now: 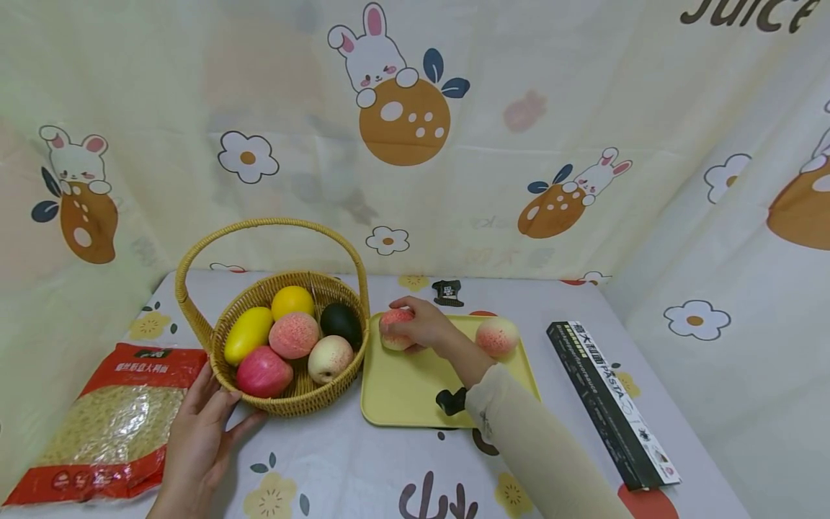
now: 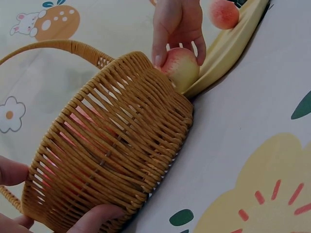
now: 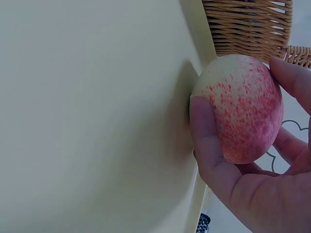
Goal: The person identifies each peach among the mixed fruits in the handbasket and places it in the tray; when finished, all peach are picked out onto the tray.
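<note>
**Just below the middle of the frame, a peach (image 1: 393, 334) in the right hand (image 1: 423, 324)**

In the head view, the right fingers cover part of the peach, and whether it touches the yellow tray (image 1: 402, 386) beneath is hard to tell. The cream sleeve (image 1: 545, 432) runs off the bottom edge; a dark shape (image 1: 450, 401) by its cuff is unclear. In the left wrist view, the fruit inside the wicker basket (image 1: 285, 407) shows only as red through gaps in the weave.

The right thumb and fingers curl round the peach over the tray's upper left corner, just beside the basket. The left hand (image 1: 204, 425), at lower left, is well apart from it, its fingers spread and touching the basket's side. A second peach (image 1: 497, 337) lies at the tray's upper right.

The held peach is rounded, pale cream with red flecks deepening to pink. The tray looks smooth, with rounded corners; the basket is woven, with a tall arched handle. At far left, a shiny red-and-clear bag (image 1: 117, 425) holds small pale pieces.
</note>
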`<state>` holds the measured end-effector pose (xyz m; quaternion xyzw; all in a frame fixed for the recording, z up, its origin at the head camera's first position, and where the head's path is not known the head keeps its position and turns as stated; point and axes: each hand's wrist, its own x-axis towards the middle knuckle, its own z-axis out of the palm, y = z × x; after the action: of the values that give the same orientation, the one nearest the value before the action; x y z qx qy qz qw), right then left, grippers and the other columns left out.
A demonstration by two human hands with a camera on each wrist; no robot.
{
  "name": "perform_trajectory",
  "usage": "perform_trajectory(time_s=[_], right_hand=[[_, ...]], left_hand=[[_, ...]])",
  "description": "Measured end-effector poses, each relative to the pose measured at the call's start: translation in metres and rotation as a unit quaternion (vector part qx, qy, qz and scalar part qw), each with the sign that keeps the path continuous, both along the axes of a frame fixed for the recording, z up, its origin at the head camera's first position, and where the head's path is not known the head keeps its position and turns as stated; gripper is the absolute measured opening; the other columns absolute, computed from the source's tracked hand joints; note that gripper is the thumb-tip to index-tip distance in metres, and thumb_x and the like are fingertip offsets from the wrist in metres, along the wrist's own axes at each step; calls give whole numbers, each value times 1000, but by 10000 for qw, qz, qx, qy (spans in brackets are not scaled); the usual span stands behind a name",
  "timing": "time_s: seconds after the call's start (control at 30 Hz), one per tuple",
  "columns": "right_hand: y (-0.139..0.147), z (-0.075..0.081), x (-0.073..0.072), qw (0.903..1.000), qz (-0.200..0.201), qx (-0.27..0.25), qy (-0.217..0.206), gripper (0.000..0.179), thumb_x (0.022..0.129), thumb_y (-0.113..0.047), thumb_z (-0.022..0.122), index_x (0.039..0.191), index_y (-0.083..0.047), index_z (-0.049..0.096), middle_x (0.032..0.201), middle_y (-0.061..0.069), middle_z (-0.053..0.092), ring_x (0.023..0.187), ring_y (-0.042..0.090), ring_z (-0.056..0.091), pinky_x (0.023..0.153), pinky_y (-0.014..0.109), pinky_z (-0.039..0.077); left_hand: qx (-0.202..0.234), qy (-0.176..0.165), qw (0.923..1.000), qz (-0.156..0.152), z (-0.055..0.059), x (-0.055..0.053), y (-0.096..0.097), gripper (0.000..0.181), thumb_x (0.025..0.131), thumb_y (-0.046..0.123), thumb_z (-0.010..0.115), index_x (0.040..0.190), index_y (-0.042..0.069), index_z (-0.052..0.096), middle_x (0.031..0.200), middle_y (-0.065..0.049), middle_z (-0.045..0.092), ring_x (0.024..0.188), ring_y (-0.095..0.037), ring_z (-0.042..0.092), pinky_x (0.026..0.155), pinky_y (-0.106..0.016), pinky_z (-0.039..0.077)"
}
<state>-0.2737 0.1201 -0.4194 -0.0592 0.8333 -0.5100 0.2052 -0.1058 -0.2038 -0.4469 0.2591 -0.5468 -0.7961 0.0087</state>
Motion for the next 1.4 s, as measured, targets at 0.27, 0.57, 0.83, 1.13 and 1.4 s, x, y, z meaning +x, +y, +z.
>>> perform_trajectory(time_s=[0.27, 0.57, 0.83, 1.13, 1.4], right_hand=[[9, 6, 7, 9993, -19, -330, -159, 62, 95, -20, 76, 152, -11, 53, 159, 22, 42, 124, 35, 62, 89, 51, 65], [21, 12, 13, 9983, -28, -574, -89, 59, 97, -18, 76, 151, -11, 54, 157, 24, 42, 130, 38, 60, 88, 53, 65], [36, 20, 22, 9954, -116, -943, -158, 59, 98, -17, 76, 151, -13, 53, 159, 24, 41, 135, 40, 56, 88, 52, 65], [56, 31, 46, 9929, -82, -1176, -184, 62, 98, -20, 76, 153, -17, 50, 164, 20, 38, 140, 40, 53, 94, 59, 62], [64, 44, 70, 9894, 165, -1443, -43, 64, 97, -18, 77, 155, -15, 48, 160, 17, 43, 134, 38, 58, 91, 55, 64]], left_hand=[[17, -49, 10000, 44, 0, 1, 0, 76, 108, 11, 50, 162, 56, 21, 179, 7, 14, 154, -23, 35, 89, -41, 65], [-15, -42, 9999, 99, 0, 0, 1, 76, 108, 12, 51, 162, 57, 23, 179, 7, 16, 154, -25, 36, 89, -42, 65], [8, -29, 10000, 66, 0, 0, 0, 76, 108, 11, 51, 162, 57, 22, 179, 8, 16, 155, -25, 35, 89, -41, 65], [22, -14, 10000, 47, 0, 1, 0, 76, 108, 11, 50, 162, 56, 21, 179, 6, 15, 155, -25, 34, 89, -40, 65], [-31, 2, 10000, 13, 0, 2, 1, 76, 108, 12, 50, 163, 55, 20, 179, 6, 14, 154, -23, 34, 91, -41, 64]])
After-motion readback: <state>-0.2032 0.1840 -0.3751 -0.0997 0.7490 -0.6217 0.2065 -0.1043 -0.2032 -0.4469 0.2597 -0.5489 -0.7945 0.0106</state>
